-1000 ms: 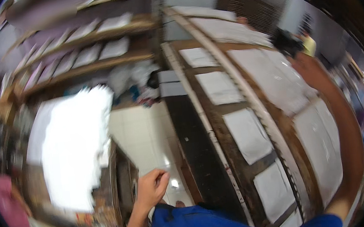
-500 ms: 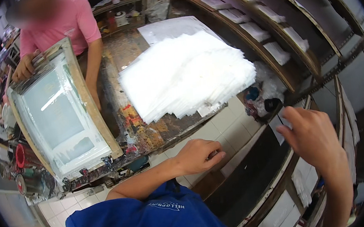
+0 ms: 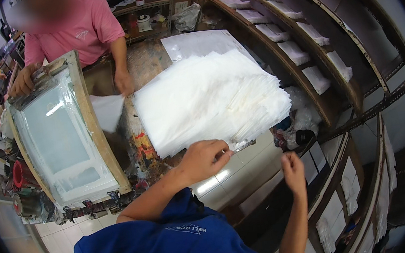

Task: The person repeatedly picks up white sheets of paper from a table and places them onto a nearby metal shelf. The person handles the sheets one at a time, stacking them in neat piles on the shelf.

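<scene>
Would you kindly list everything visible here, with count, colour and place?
stack of thin sheets: one fanned pile, white, on the worktable at centre
worktable: one, paint-stained, under the pile
framed screen: one, wooden frame with pale mesh, at left
single sheet: one, white, beside the frame
co-worker: one, pink shirt, top left, hands on frame and table
shelf racks: several wooden tiers with white sheets, at right
tiled floor: pale, below the table
left hand: fingers at the pile's lower edge
right hand: raised, open, holding nothing
</scene>
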